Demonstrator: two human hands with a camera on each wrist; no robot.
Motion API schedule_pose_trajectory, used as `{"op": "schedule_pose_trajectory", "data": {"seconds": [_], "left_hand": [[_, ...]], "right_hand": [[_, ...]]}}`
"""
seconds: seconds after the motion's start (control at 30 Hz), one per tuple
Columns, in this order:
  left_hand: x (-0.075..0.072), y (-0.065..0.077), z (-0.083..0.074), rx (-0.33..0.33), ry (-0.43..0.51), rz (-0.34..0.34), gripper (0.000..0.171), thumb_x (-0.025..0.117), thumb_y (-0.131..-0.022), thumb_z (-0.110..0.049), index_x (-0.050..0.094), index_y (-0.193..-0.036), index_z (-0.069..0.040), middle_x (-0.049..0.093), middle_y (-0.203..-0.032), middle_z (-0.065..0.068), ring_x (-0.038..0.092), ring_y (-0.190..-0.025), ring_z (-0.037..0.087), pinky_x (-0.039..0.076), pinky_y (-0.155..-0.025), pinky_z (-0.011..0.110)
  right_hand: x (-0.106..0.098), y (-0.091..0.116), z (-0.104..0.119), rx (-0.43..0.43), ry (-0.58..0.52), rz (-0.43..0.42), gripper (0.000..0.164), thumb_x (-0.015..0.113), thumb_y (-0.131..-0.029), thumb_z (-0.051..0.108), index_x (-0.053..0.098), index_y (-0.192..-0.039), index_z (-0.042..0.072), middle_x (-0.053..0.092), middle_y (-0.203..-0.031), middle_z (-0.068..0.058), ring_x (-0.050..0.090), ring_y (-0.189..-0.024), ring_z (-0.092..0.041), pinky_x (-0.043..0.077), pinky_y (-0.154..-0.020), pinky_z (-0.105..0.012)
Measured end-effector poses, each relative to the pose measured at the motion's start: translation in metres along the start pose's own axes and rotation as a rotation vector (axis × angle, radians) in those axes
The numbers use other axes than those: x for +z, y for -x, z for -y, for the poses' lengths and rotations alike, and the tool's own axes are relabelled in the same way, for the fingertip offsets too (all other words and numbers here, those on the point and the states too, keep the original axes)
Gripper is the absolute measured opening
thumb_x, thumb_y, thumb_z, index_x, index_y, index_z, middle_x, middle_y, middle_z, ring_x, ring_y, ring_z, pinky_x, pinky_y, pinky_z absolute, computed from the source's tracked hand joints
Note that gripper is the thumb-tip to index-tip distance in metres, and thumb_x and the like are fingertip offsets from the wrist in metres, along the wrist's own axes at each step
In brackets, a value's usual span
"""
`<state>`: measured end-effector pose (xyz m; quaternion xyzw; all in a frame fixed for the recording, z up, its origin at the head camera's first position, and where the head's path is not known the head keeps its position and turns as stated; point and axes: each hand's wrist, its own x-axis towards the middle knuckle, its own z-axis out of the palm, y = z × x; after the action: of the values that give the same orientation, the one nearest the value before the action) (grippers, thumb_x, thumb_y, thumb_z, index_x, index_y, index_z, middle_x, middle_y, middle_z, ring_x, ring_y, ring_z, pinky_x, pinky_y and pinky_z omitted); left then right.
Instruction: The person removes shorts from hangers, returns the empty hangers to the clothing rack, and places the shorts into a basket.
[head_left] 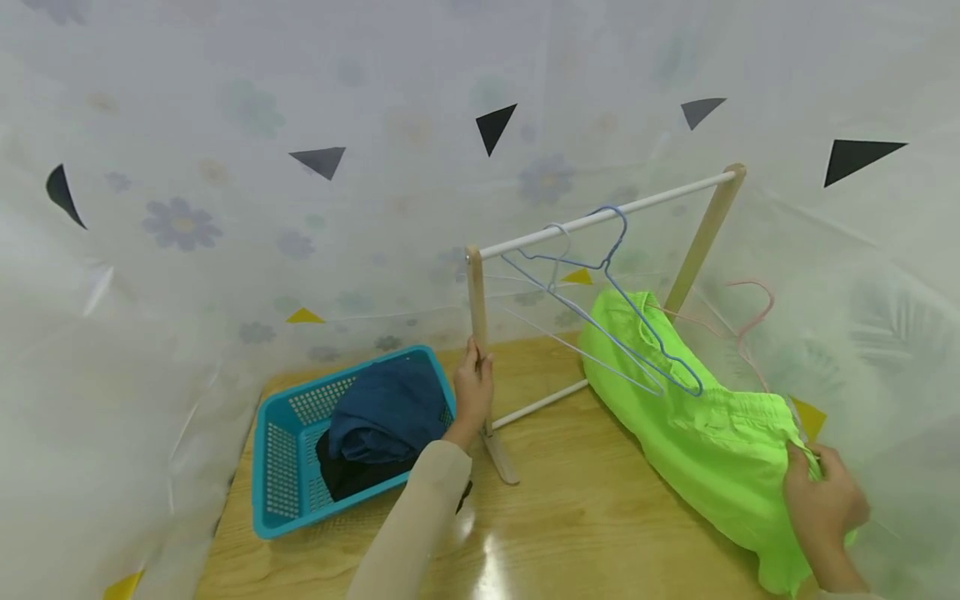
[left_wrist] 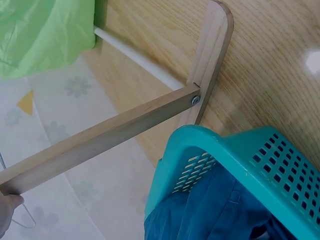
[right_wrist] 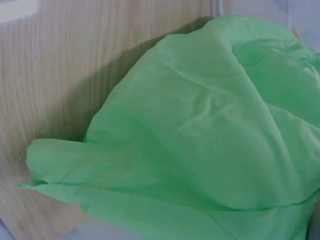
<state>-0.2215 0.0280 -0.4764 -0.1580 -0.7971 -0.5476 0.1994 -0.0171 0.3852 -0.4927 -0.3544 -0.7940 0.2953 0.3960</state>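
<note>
My left hand (head_left: pixel 471 393) grips the near wooden post of a small clothes rack (head_left: pixel 477 292), fingertips at its upper side; in the left wrist view just part of the hand (left_wrist: pixel 6 212) shows at the edge. At the right, my right hand (head_left: pixel 828 500) pinches the gathered elastic waistband of neon-green pants (head_left: pixel 697 450). A pink hanger (head_left: pixel 763 310) sits at the waist opening, its hook standing free above the cloth and off the rail. The right wrist view is mostly filled by the crumpled green fabric (right_wrist: pixel 200 120), its lower part lying over the wooden table.
A blue hanger (head_left: pixel 617 242) and a pale hanger (head_left: pixel 558 250) hang on the rack's white rail (head_left: pixel 660 198). Left of the rack stands a turquoise basket (head_left: pixel 270 417) holding dark blue cloth (head_left: pixel 390 408) and black cloth (head_left: pixel 345 479). Patterned translucent sheeting surrounds the wooden table (head_left: pixel 570 517).
</note>
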Motion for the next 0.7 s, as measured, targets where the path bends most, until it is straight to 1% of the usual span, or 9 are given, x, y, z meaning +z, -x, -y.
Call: {"op": "schedule_pose_trajectory", "data": {"seconds": [0.1, 0.17, 0.3, 0.37, 0.47, 0.53, 0.57, 0.63, 0.7], "left_hand": [[0.001, -0.001, 0.002, 0.015, -0.007, -0.008, 0.051, 0.048, -0.092, -0.012, 0.033, -0.129, 0.018, 0.054, -0.095, 0.026, 0.056, -0.100, 0.037, 0.048, -0.085, 0.043], [0.002, -0.001, 0.004, 0.026, -0.016, -0.009, 0.052, 0.048, -0.092, -0.014, 0.033, -0.129, 0.018, 0.054, -0.094, 0.025, 0.056, -0.097, 0.037, 0.049, -0.084, 0.042], [0.002, -0.002, 0.004, 0.023, -0.010, -0.003, 0.052, 0.047, -0.092, -0.015, 0.032, -0.130, 0.017, 0.055, -0.100, 0.027, 0.056, -0.100, 0.037, 0.049, -0.084, 0.043], [0.001, -0.002, 0.004, 0.016, -0.001, -0.001, 0.052, 0.048, -0.092, -0.013, 0.032, -0.131, 0.016, 0.054, -0.102, 0.028, 0.055, -0.101, 0.038, 0.048, -0.084, 0.043], [0.001, -0.001, 0.003, 0.003, 0.008, 0.004, 0.051, 0.049, -0.091, -0.010, 0.032, -0.131, 0.016, 0.054, -0.103, 0.028, 0.055, -0.103, 0.038, 0.048, -0.085, 0.043], [0.001, -0.001, 0.004, -0.004, 0.010, 0.011, 0.051, 0.048, -0.091, -0.010, 0.032, -0.131, 0.016, 0.054, -0.107, 0.029, 0.054, -0.106, 0.038, 0.047, -0.087, 0.043], [0.001, -0.001, 0.004, -0.010, 0.012, 0.015, 0.051, 0.048, -0.092, -0.010, 0.031, -0.132, 0.016, 0.053, -0.110, 0.029, 0.053, -0.108, 0.038, 0.047, -0.088, 0.043], [0.001, -0.002, 0.003, -0.017, 0.015, 0.020, 0.051, 0.047, -0.092, -0.012, 0.031, -0.132, 0.016, 0.052, -0.114, 0.030, 0.051, -0.111, 0.038, 0.046, -0.089, 0.042], [0.001, -0.002, 0.003, -0.015, 0.010, 0.016, 0.050, 0.047, -0.092, -0.012, 0.032, -0.132, 0.015, 0.052, -0.114, 0.029, 0.052, -0.109, 0.038, 0.047, -0.088, 0.042]], "right_hand": [[0.002, 0.010, -0.006, -0.008, 0.009, -0.014, 0.022, 0.062, -0.081, 0.020, 0.064, -0.089, 0.000, 0.024, -0.063, 0.056, 0.020, -0.056, 0.031, 0.018, -0.053, -0.012], [0.003, 0.018, -0.011, -0.016, 0.003, -0.027, 0.021, 0.063, -0.080, 0.018, 0.064, -0.088, -0.001, 0.024, -0.064, 0.057, 0.020, -0.057, 0.032, 0.018, -0.053, -0.011], [0.007, 0.034, -0.022, -0.003, -0.017, -0.035, 0.020, 0.063, -0.080, 0.018, 0.062, -0.086, -0.002, 0.025, -0.067, 0.057, 0.021, -0.059, 0.033, 0.018, -0.056, -0.011], [0.009, 0.044, -0.028, 0.013, -0.030, -0.040, 0.020, 0.063, -0.080, 0.017, 0.062, -0.085, -0.003, 0.027, -0.067, 0.057, 0.022, -0.059, 0.033, 0.018, -0.057, -0.008], [0.010, 0.058, -0.036, 0.046, -0.036, -0.058, 0.020, 0.065, -0.080, 0.016, 0.064, -0.085, -0.003, 0.028, -0.067, 0.056, 0.024, -0.059, 0.033, 0.021, -0.057, -0.006], [0.009, 0.066, -0.040, 0.075, -0.028, -0.058, 0.020, 0.065, -0.080, 0.015, 0.064, -0.085, -0.004, 0.027, -0.065, 0.055, 0.024, -0.057, 0.032, 0.023, -0.056, -0.007], [0.009, 0.070, -0.043, 0.076, -0.018, -0.063, 0.020, 0.065, -0.079, 0.015, 0.065, -0.085, -0.004, 0.028, -0.065, 0.055, 0.023, -0.056, 0.031, 0.024, -0.054, -0.009], [0.007, 0.078, -0.048, 0.123, 0.018, -0.041, 0.023, 0.064, -0.081, 0.020, 0.065, -0.086, -0.002, 0.026, -0.062, 0.053, 0.022, -0.053, 0.029, 0.025, -0.051, -0.012], [0.003, 0.085, -0.051, 0.172, 0.045, 0.006, 0.026, 0.062, -0.082, 0.025, 0.063, -0.088, -0.001, 0.025, -0.060, 0.051, 0.021, -0.051, 0.027, 0.025, -0.049, -0.015]]}}
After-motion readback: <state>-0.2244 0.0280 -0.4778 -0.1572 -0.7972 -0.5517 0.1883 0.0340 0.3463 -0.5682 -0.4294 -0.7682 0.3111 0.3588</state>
